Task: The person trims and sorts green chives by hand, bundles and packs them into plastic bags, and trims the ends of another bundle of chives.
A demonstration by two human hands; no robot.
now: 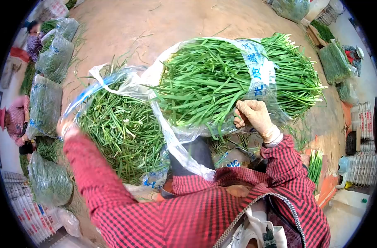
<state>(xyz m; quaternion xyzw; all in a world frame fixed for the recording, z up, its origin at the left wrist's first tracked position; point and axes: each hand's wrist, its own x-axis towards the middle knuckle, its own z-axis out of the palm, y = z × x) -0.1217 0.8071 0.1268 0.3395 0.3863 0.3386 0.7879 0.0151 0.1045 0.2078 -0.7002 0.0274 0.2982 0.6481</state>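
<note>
A large bundle of garlic chives [213,78] lies in a clear plastic bag [155,76], cut white ends to the right. A printed plastic band [256,66] crosses the bundle. My right hand [254,118], in a pale glove, is closed at the bundle's near edge, against leaves and film; what is between its fingers is hidden. Left of the bundle is a heap of loose, trimmed leaves [118,128]. At its far left, my left hand [68,126] is blurred but appears closed on the edge of plastic film that stretches back toward the bag.
Filled bags of greens [46,105] line the left side, with two people beside them. More bags [335,62] and a person are at the far right. A small upright bunch of chives [315,167] stands near my right elbow. Stacked white crates [362,171] are at the right edge.
</note>
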